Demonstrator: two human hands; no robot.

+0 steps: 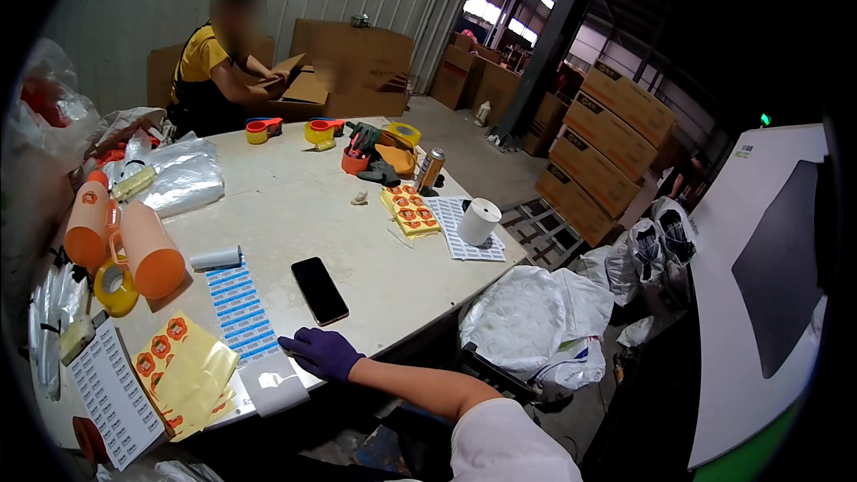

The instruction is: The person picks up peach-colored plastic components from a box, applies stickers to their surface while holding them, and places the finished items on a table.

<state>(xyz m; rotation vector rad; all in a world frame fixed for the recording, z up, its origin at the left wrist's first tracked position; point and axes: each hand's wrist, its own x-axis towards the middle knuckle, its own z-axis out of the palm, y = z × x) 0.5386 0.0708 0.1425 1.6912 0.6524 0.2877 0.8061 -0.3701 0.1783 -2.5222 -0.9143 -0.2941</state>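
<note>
My right hand point(321, 353), in a purple glove, is at the near edge of the white table, its fingers drawn together at the right edge of a strip of blue and white labels point(239, 308). The strip lies flat, with a roll of backing point(216, 257) at its far end. Its near end is a bare, shiny grey piece point(275, 386) bending over the table edge. Just beyond the hand lies a black phone point(319, 289). Left of the strip are yellow sheets with round orange stickers point(189, 373) and a clipboard of small white labels point(116, 397). My left hand is out of view.
Orange cylinders point(150, 248), yellow tape point(114, 287) and plastic bags point(183, 174) crowd the table's left. Tape dispensers point(321, 130), a spray can point(429, 170) and a white roll point(479, 221) stand farther back. A co-worker point(210, 71) handles cardboard; stacked cartons point(607, 143) stand right.
</note>
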